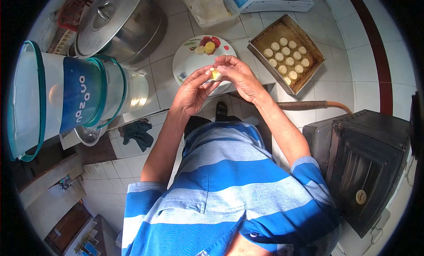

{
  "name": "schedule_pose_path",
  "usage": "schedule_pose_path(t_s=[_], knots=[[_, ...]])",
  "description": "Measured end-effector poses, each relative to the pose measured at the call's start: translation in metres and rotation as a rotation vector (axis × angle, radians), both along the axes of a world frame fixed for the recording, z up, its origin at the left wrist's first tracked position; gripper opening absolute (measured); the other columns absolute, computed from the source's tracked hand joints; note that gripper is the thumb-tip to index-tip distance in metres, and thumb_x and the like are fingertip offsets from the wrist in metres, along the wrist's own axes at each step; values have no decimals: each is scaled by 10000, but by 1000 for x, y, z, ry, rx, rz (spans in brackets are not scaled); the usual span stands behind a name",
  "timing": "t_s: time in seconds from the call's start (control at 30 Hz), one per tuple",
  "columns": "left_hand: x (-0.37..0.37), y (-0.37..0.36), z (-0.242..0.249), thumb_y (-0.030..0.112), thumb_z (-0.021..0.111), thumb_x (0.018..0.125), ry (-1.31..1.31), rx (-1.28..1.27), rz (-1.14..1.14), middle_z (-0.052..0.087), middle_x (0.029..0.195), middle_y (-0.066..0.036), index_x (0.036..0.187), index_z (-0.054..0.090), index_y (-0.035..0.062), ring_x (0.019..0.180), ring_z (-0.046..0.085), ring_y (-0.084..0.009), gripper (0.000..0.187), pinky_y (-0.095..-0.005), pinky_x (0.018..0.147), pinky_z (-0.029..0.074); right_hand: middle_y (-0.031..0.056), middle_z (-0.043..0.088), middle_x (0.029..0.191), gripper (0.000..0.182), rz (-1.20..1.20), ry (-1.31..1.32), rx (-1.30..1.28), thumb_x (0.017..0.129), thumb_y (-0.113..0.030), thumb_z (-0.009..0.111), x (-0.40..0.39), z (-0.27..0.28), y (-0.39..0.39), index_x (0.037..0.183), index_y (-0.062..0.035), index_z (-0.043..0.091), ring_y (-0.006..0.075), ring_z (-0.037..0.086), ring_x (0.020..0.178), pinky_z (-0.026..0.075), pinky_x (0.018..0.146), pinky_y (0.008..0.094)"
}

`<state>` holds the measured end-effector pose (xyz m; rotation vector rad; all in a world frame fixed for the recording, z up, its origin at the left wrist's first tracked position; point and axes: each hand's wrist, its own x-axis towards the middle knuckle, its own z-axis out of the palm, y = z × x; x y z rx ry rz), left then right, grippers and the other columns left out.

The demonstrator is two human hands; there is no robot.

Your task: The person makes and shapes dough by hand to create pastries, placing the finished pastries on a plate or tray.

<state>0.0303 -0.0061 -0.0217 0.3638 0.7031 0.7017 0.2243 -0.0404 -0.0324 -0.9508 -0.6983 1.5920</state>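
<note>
Between both my hands, over the near edge of a floral plate (183,57), is a small piece of white dough wrapped partly around a yellow filling (215,75). My left hand (193,90) pinches it from the left with thumb and fingers. From the other side, the fingers of my right hand (240,77) press on its edge, closed around it. On the plate's far side lie a yellow ball (210,47) and a paler flattened piece (200,49), beside a printed red flower.
Right of the plate sits a square metal baking tray (254,47) with several pale round pastries (289,61). A dark oven (366,167) stands at lower right. Left are a large lidded pot (132,39) and plastic buckets (53,97). A plastic container (207,8) is at the back.
</note>
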Motion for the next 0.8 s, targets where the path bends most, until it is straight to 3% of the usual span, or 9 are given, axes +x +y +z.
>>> schedule_pose_path(t_s=[0.13,0.23,0.3,0.4,0.8], knots=[[0,0,0,118,665,1029,-52,-30,24,648,1256,-155,1328,580,-42,1155,695,-249,350,-320,1028,612,37,680,1166,381,-7,-289,112,942,-258,794,3,6,2,1236,-44,681,125,627,1121,500,979,323],[-1,0,-4,119,671,1025,-25,-26,61,649,1248,-161,1327,577,-32,1161,693,-257,350,-320,1018,615,69,690,1160,340,-60,-488,260,906,-222,816,6,14,2,1172,-39,705,177,647,1130,518,973,361],[0,1,-7,117,672,1024,4,-1,104,649,1244,-164,1329,571,-33,1159,694,-257,354,-326,1009,613,107,691,1147,335,-146,-996,647,851,-192,844,7,16,2,1126,-50,717,262,665,1125,524,984,395],[3,0,0,116,675,1022,25,17,113,653,1234,-148,1333,568,-34,1156,691,-247,361,-328,1018,601,133,685,1136,347,-171,-1031,659,812,-201,863,1,17,-3,1102,-72,723,331,659,1124,527,992,415],[9,0,-4,122,693,1013,32,19,120,654,1217,-115,1344,570,-39,1114,675,-210,388,-325,1037,579,111,711,1070,149,-189,-936,550,863,-168,827,0,4,6,963,-67,781,278,691,1040,532,974,383]])
